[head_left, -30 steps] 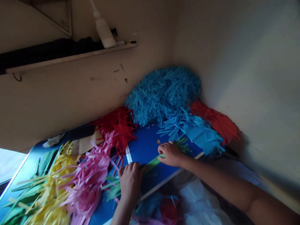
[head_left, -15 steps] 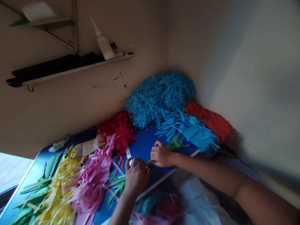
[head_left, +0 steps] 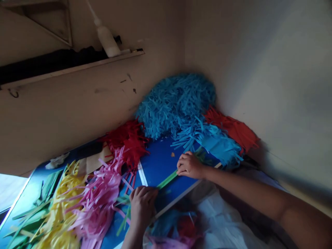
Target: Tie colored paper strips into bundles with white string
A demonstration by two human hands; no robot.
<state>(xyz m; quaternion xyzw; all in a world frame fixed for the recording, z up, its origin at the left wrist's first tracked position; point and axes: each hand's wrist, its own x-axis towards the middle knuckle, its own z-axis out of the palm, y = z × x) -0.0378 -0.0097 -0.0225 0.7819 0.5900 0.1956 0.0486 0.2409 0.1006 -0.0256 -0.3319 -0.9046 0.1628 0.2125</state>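
Note:
A green paper strip [head_left: 167, 179] lies stretched across a blue board [head_left: 159, 160]. My left hand [head_left: 142, 204] presses its near end with fingers curled down on it. My right hand [head_left: 189, 165] holds the far end, fingers bent and pinched on the strip. Green fringe [head_left: 204, 156] shows just beyond my right hand. The strip runs taut between the two hands.
Fringed paper lies in heaps around the board: light blue [head_left: 178, 103] in the corner, red [head_left: 234, 129] at right, red [head_left: 127, 138], pink [head_left: 100, 197], yellow [head_left: 62, 204] and green [head_left: 28, 211] at left. A white bottle [head_left: 105, 34] stands on a wall shelf [head_left: 75, 67].
My hands were close together half a second ago; now they have spread apart along the green strip, the right up and away, the left toward me.

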